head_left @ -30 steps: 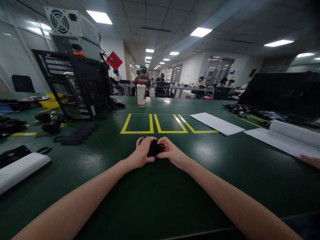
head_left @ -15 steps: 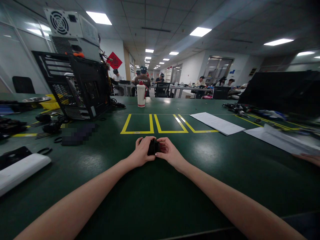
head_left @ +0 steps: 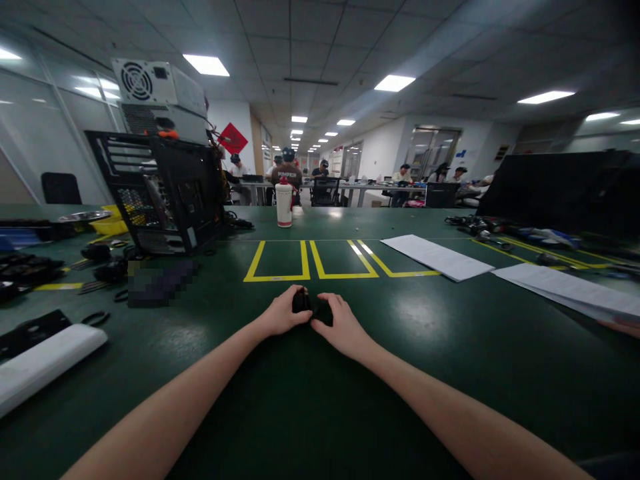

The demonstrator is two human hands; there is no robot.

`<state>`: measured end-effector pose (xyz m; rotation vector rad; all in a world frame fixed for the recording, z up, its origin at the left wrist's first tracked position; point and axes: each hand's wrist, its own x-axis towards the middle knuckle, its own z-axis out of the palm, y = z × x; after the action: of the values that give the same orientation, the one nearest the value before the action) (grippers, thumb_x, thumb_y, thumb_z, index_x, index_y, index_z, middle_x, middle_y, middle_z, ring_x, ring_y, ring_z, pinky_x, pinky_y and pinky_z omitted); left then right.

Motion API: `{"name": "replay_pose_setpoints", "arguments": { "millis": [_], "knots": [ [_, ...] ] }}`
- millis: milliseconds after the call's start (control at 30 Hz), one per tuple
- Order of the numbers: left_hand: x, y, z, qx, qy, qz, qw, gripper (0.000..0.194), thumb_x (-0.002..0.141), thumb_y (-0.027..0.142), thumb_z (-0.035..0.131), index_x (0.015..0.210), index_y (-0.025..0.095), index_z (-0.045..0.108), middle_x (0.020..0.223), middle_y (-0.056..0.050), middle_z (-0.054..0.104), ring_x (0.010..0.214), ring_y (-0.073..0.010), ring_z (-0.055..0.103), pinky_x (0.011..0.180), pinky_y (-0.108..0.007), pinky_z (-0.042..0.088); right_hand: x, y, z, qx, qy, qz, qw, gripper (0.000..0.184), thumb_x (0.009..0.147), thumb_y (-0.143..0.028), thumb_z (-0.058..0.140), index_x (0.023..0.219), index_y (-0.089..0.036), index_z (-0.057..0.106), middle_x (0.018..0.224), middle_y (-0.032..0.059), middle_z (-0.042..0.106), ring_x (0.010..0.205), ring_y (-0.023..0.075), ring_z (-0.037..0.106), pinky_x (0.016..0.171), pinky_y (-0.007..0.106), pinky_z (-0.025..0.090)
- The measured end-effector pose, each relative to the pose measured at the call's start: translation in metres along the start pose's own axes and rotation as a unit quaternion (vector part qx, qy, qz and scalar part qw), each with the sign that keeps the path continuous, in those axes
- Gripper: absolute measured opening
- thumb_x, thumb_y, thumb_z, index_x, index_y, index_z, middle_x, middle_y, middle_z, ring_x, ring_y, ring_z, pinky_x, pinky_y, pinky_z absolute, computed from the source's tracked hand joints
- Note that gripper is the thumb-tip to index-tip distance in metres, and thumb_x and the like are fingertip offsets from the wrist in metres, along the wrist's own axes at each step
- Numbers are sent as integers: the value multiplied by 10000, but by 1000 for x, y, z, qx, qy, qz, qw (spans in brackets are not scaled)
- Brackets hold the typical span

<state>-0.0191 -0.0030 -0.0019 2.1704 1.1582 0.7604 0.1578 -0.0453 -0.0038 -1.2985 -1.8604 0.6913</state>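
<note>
Here, inward from the white bar [head_left: 53, 365] by the surface's [head_left: 300, 407] left edge, your left hand [head_left: 283, 315] pinches a small black object [head_left: 301, 303] mid-surface; just beside it, your right hand [head_left: 344, 327] curls, grip unclear, with room before the papers [head_left: 437, 257] toward the right edge.

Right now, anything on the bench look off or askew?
Yes: a white paper sheet lies askew over the right end of the rightmost central yellow tape outline, apparently covering its side. The black object in the left hand is too dark to judge.
</note>
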Motion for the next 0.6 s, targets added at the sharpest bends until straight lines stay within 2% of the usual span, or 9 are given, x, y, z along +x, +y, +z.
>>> {"name": "replay_pose_setpoints", "arguments": {
  "millis": [67,233,367,500,600],
  "knots": [
    [1,-2,2,-3,13,5,1000,555,696,349,578,1176,195,346,1110,-75,496,1016,-217,497,862,-377,400,-1,-1,1,-35,-5,-14,999,445,666,-328,598,1080,-220,478,1107,83,477,1063,288,408,899,466,340],
    [0,2,5,10,33,1,999,552,675,401,599,1141,194,386,1081,-71,514,999,-229,508,853,-393,407,-2,-7,4,-77,-8,-45,996,246,735,-232,511,977,-225,552,1021,86,526,987,298,436,858,495,339],
    [-12,12,2,11,23,-5,1000,479,689,348,587,1103,195,401,1049,-61,523,967,-218,519,829,-385,423,-14,-17,2,-94,-27,-54,994,244,756,-217,474,985,-226,557,1015,87,539,973,296,441,856,503,330],
    [-47,28,-5,-2,-4,-9,1000,468,678,312,588,1090,201,395,1052,-59,519,990,-216,500,861,-379,407,-38,-33,-2,-107,-76,-56,990,263,754,-220,480,1007,-222,552,1088,84,527,1031,297,421,891,498,305],
    [-89,36,-9,-5,-14,-24,1000,474,664,288,571,1097,234,385,1055,-44,525,982,-207,504,878,-369,400,-61,-49,1,-51,-117,-70,989,195,790,-229,415,905,-227,572,958,72,567,911,247,490,824,433,367]
  ]
}}
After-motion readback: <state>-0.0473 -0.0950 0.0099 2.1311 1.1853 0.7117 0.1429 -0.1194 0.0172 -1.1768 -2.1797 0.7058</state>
